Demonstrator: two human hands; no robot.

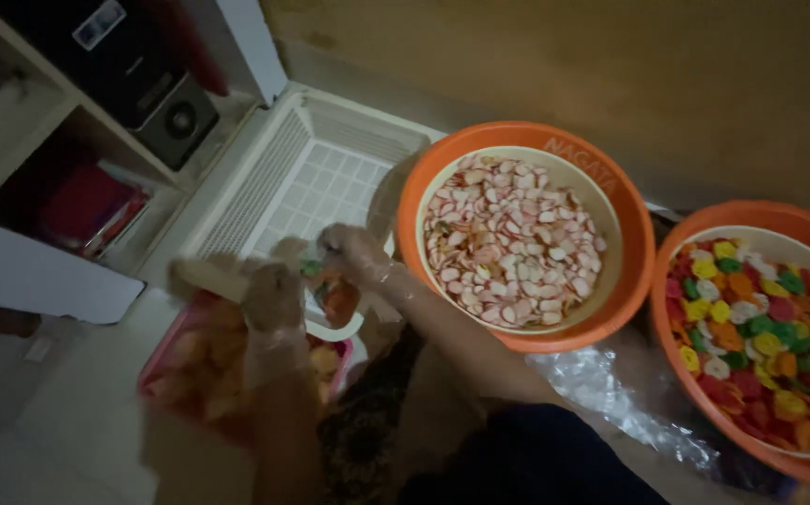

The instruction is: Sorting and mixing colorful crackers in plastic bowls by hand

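A pink basket [176, 360] of pale chips was seen at the left. Above it, a blurred small bag [330, 292] was held by the gloved left hand [272, 304] and right hand [356, 254], both grips closed on it. Two orange basins [629, 271] of coloured chips were placed at the right.

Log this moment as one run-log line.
left hand: gloved, on small packet | right hand: gloved, same packet | beside: orange basin, pink-white pieces

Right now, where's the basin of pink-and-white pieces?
Head view, centre-right: the orange basin of pink-and-white pieces sits between the white basket and the basin of multicoloured pieces.
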